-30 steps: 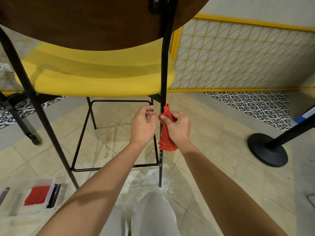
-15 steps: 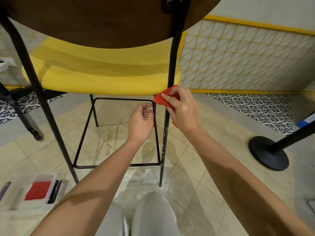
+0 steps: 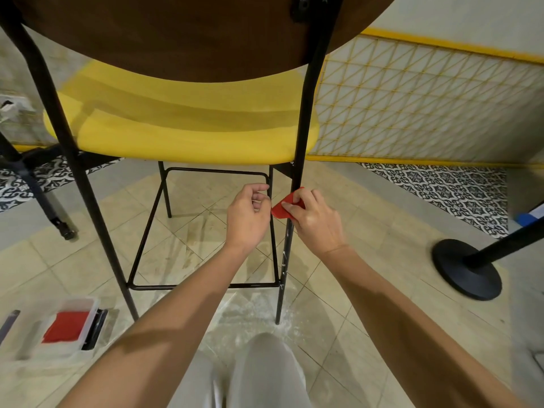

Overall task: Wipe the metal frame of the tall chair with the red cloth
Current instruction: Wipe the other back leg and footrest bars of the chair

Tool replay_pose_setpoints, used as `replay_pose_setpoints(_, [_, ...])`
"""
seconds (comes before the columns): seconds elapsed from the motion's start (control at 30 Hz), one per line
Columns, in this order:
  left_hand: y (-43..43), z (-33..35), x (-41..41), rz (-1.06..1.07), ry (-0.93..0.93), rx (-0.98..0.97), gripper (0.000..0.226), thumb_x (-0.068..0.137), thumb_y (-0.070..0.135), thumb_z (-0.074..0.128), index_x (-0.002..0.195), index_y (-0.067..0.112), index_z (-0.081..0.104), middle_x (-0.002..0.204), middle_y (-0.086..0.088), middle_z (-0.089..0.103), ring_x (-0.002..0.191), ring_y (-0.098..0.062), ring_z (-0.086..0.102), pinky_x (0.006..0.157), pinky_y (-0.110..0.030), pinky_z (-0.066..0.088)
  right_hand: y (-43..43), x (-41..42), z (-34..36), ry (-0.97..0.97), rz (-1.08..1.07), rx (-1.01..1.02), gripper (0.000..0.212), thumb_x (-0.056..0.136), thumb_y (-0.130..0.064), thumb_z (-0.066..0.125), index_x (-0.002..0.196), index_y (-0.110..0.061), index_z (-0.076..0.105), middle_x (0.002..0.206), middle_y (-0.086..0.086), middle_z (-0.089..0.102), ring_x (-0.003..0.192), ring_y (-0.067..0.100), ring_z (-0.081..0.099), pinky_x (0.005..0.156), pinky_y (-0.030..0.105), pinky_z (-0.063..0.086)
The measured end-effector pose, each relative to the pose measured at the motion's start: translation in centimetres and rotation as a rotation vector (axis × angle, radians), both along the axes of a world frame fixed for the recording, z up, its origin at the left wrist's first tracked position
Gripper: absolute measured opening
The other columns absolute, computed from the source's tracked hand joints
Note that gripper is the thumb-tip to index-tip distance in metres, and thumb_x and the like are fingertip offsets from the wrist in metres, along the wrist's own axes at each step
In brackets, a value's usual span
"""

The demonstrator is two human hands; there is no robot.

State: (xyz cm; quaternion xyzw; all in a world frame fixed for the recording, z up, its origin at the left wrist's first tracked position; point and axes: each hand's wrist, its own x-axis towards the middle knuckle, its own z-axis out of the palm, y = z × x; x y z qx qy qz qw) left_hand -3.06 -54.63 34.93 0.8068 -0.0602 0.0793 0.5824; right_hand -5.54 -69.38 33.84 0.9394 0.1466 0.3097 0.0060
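Observation:
The tall chair has a yellow seat [image 3: 176, 136], a brown backrest [image 3: 176, 33] and a black metal frame [image 3: 88, 201]. My right hand [image 3: 316, 220] grips the red cloth [image 3: 279, 209], which is wrapped against the chair's near right leg [image 3: 286, 260] a little below the seat. My left hand [image 3: 247, 216] is just to the left of it. Its fingers are curled at the thin front leg [image 3: 274, 254], and the thumb and fingertips look closed on that leg.
A clear plastic box [image 3: 85, 307] holding another red cloth [image 3: 66, 326] sits on the tiled floor at lower left. A black post base [image 3: 466, 269] stands to the right. Another black furniture leg [image 3: 44, 198] is at left. White dust [image 3: 253, 313] lies around the leg's foot.
My right hand slid the red cloth up the leg to the seat's underside, then back down a little. My left hand stayed at the thin front leg.

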Motion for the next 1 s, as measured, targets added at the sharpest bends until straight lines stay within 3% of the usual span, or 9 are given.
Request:
replay_pose_setpoints(0.1, [0.1,0.1,0.2,0.002,-0.001,-0.002,0.024,0.093,0.011,0.049,0.115,0.011,0.058,0.092,0.002,0.058,0.072,0.001,0.052,0.062,0.001,0.037,0.2,-0.2,0.8,-0.053,0.003,0.043,0.022,0.073,-0.014,0.077,0.094,-0.013,0.072,0.089,0.006,0.059,0.083,0.015,0.039,0.034,0.026,0.042])
replay_pose_setpoints(0.2, [0.1,0.4,0.4,0.011,-0.002,-0.013,0.024,0.092,0.011,0.049,0.114,0.011,0.058,0.091,0.001,0.058,0.071,0.001,0.052,0.06,0.0,0.036,0.8,0.3,3.4,-0.137,0.015,0.153,0.025,0.085,-0.024,0.054,0.099,-0.011,0.071,0.09,0.007,0.057,0.086,0.016,0.041,0.037,0.027,0.043])
replay_pose_setpoints(0.27, [0.1,0.6,0.5,0.024,0.004,-0.025,0.023,0.092,0.012,0.048,0.113,0.012,0.059,0.091,0.002,0.058,0.071,0.0,0.052,0.059,0.0,0.036,1.3,0.9,5.2,-0.169,0.021,0.171,0.028,0.086,-0.026,0.05,0.1,-0.011,0.07,0.092,0.008,0.057,0.087,0.018,0.043,0.039,0.027,0.042])
replay_pose_setpoints(0.43, [-0.2,0.7,0.2,0.007,0.006,-0.035,0.023,0.093,0.013,0.048,0.114,0.014,0.058,0.093,0.001,0.059,0.073,-0.002,0.053,0.06,-0.001,0.037,1.6,1.2,5.5,-0.171,-0.034,0.119,0.022,0.085,-0.024,0.056,0.099,-0.011,0.069,0.092,0.009,0.057,0.083,0.023,0.052,0.036,0.027,0.042])
replay_pose_setpoints(0.53, [-0.1,0.7,0.1,0.006,0.003,-0.025,0.023,0.093,0.015,0.049,0.115,0.014,0.057,0.093,0.002,0.06,0.073,-0.002,0.053,0.06,-0.001,0.038,2.2,1.1,4.4,-0.157,-0.107,0.08,0.017,0.08,-0.018,0.071,0.095,-0.012,0.069,0.089,0.008,0.057,0.081,0.022,0.051,0.033,0.028,0.043])
replay_pose_setpoints(0.63, [0.4,1.0,0.1,-0.002,0.002,-0.022,0.024,0.093,0.014,0.049,0.116,0.014,0.056,0.093,0.003,0.059,0.072,-0.003,0.053,0.059,-0.002,0.038,2.5,0.8,3.6,-0.135,-0.156,0.061,0.024,0.071,-0.015,0.08,0.092,-0.013,0.069,0.089,0.005,0.053,0.08,0.019,0.046,0.031,0.024,0.04])
replay_pose_setpoints(0.77, [1.1,1.7,0.0,0.001,-0.009,-0.032,0.025,0.093,0.011,0.05,0.117,0.012,0.056,0.092,0.002,0.057,0.071,-0.002,0.052,0.06,0.0,0.038,2.3,-0.2,2.3,-0.003,-0.192,0.004,0.031,0.062,-0.012,0.086,0.088,-0.012,0.069,0.089,0.006,0.054,0.076,0.02,0.053,0.031,0.022,0.039])
replay_pose_setpoints(1.0, [1.2,2.8,-0.3,0.0,-0.018,-0.049,0.024,0.093,0.013,0.049,0.116,0.014,0.056,0.091,0.002,0.057,0.071,-0.004,0.051,0.059,-0.002,0.039,2.7,-0.8,5.0,-0.088,-0.086,0.258,0.027,0.073,-0.013,0.076,0.099,-0.008,0.068,0.09,0.01,0.055,0.086,0.022,0.05,0.041,0.032,0.048])
